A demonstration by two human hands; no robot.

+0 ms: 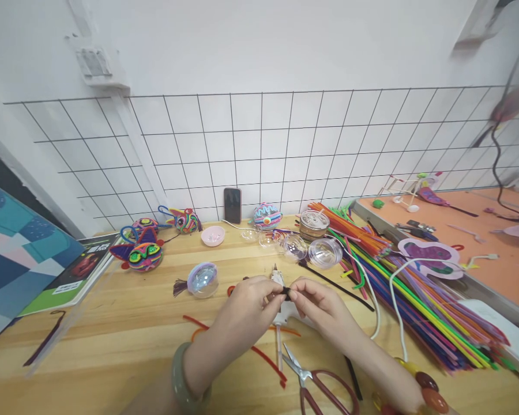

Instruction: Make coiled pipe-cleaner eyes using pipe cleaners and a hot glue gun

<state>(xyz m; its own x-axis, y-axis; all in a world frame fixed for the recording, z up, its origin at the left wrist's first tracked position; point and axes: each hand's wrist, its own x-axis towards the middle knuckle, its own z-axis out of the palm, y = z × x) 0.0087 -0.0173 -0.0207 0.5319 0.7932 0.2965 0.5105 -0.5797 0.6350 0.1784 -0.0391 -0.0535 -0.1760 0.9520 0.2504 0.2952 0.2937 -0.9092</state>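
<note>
Left hand (254, 301) and right hand (318, 302) both pinching small black piece (286, 292), above table (112, 323), well in from back edge, over glue gun (277, 276). Scissors (303, 374) nearer front edge. Pipe cleaners (436, 317) heaped along right edge.

Scene is being shot from head height by one worn camera, angled forward and slightly down. Left hand (248, 302) and right hand (322, 302) are being framed close, low centre; tabletop (125, 340) is being overlooked, wall (263, 46) being faced farther off.
</note>
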